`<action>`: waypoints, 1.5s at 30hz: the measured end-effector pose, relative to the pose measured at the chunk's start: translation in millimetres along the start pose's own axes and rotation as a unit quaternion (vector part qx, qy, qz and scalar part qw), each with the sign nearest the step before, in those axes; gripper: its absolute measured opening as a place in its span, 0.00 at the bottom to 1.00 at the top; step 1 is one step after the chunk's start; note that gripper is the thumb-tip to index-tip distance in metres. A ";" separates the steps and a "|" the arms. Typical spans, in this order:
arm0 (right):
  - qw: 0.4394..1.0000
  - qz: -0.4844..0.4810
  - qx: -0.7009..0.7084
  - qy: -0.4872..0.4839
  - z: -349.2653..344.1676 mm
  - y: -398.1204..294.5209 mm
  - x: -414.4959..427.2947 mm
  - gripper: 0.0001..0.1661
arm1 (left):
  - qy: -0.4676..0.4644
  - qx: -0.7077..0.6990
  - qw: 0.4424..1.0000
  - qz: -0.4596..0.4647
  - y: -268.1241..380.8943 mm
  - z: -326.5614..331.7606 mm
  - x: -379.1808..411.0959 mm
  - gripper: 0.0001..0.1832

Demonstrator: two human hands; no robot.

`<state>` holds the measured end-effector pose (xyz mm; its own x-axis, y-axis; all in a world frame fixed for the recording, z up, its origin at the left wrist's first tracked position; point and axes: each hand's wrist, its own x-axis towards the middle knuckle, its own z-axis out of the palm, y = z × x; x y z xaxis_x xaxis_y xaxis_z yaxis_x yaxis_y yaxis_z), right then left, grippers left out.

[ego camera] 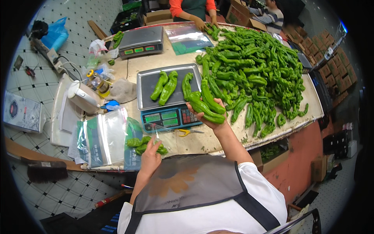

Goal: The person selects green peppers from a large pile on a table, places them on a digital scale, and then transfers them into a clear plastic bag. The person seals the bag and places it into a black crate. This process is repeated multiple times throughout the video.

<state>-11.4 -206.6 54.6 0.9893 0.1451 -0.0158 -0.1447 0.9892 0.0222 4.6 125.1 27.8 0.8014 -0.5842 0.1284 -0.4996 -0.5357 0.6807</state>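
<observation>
Two long green peppers (207, 109) lie in my right hand (214, 118), just off the front right corner of the near digital scale (172, 117). Three more peppers (169, 89) rest on that scale's metal pan. My left hand (151, 153) is at the opening of a clear plastic bag (168, 140) with several green peppers (141, 143) in it; its fingers pinch the bag's film. Printed plastic bags (102, 140) lie flat left of this hand. A large heap of green peppers (251, 67) covers the table's right side.
Yellow-handled scissors (187, 132) lie in front of the near scale. A second scale (141, 41) stands farther back. A white electric kettle (84, 98), a cloth (121, 90) and jars are at the left. Across the table, a co-worker's hands (204, 25) touch peppers; another person stands behind.
</observation>
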 end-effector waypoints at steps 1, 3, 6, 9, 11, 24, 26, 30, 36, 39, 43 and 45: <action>0.999 -0.020 0.025 0.039 -2.0 0.7 -3.9 0.25 | 0.002 0.004 1.000 0.004 1.8 0.3 -0.8 0.27; 0.994 -0.050 0.053 0.085 -5.5 0.2 -11.3 0.24 | -0.021 0.000 0.999 -0.024 5.9 0.1 -3.4 0.27; 0.989 -0.088 0.083 0.087 -9.1 -0.6 -21.7 0.33 | -0.034 -0.005 0.998 -0.057 12.0 1.3 -7.9 0.27; 0.989 -0.091 0.091 0.075 -10.0 -4.1 -29.2 0.35 | -0.025 0.024 0.999 -0.032 15.6 2.8 -10.7 0.27; 0.991 -0.081 0.087 0.054 -9.7 -5.8 -33.4 0.35 | -0.016 0.040 0.999 -0.014 17.3 4.8 -12.3 0.27; 0.977 -0.016 -0.081 -0.197 -9.1 -9.5 -76.6 0.39 | 0.002 0.122 0.992 -0.010 24.4 20.1 -20.5 0.25; 0.977 -0.014 -0.057 -0.203 -11.6 -10.7 -80.3 0.39 | 0.011 0.129 0.992 -0.005 26.0 21.8 -20.2 0.25; 0.980 -0.006 -0.047 -0.196 -17.3 -14.9 -89.0 0.43 | 0.023 0.148 0.989 -0.003 30.3 25.0 -20.0 0.24; 0.978 0.011 -0.115 -0.175 -24.7 -21.1 -93.3 0.46 | 0.020 0.161 0.987 -0.009 32.1 29.7 -19.5 0.24; 0.975 0.021 -0.160 -0.151 -26.4 -24.5 -94.9 0.44 | 0.021 0.155 0.988 -0.009 31.8 31.3 -19.2 0.24; 0.922 -0.007 -0.388 0.013 -26.3 -26.8 -95.5 0.45 | 0.021 0.173 0.984 -0.027 34.4 31.1 -21.0 0.23; 0.742 -0.105 -0.653 0.110 -26.7 -20.6 -93.6 0.45 | 0.018 0.185 0.982 -0.038 36.4 30.6 -22.2 0.23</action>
<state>-101.5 -240.1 29.0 0.9865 -0.1571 -0.0470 -0.0240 0.1451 -0.9891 -41.5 99.9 27.8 0.8482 -0.5165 0.1170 -0.5185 -0.7648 0.3823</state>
